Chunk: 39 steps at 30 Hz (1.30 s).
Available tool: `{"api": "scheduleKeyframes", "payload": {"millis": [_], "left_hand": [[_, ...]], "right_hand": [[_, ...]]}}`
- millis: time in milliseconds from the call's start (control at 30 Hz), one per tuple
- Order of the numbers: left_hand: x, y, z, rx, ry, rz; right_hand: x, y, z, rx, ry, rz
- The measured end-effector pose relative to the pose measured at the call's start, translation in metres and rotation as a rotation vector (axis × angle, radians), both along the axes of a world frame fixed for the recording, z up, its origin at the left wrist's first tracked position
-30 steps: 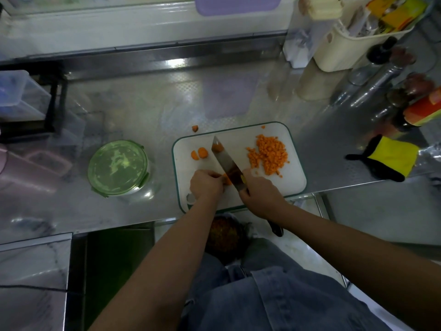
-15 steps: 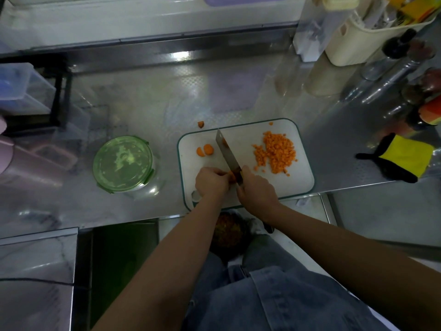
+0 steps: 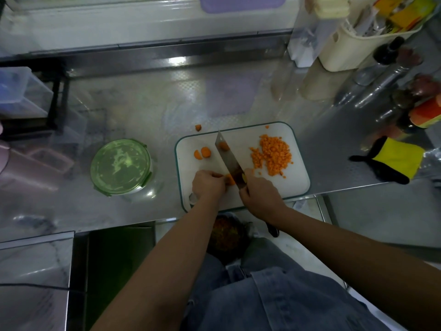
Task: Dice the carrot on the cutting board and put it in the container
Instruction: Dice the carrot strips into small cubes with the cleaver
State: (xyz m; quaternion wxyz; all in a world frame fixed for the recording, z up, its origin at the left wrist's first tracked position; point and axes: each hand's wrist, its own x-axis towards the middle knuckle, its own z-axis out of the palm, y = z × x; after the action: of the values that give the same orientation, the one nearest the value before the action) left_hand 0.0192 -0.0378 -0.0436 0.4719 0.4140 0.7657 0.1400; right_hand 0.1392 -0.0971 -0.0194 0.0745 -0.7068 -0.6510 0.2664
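Left hand [image 3: 208, 185] pinches carrot stub [image 3: 229, 179], right hand [image 3: 259, 195] gripping knife [image 3: 228, 158]. Stub's stiff, probably rolls (hold flat, fingertips tucked back).

Right grip [image 3: 259, 195] holds knife [image 3: 228, 156] — left grip [image 3: 208, 185] pins carrot [image 3: 229, 179].

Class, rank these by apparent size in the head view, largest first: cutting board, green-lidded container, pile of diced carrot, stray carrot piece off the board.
1. cutting board
2. green-lidded container
3. pile of diced carrot
4. stray carrot piece
All lie similarly far, so nearness hardly matters.
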Motion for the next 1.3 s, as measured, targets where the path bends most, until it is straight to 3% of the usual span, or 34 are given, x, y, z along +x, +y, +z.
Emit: {"api": "scheduleKeyframes", "payload": {"millis": [733, 1300], "left_hand": [[-0.001, 0.000, 0.002, -0.033, -0.022, 0.041], [0.001, -0.004, 0.001, -0.004, -0.009, 0.045]], "right_hand": [[0.004, 0.003, -0.012, 0.007, 0.026, -0.086], [0.001, -0.006, 0.002, -0.033, 0.040, 0.021]]}}
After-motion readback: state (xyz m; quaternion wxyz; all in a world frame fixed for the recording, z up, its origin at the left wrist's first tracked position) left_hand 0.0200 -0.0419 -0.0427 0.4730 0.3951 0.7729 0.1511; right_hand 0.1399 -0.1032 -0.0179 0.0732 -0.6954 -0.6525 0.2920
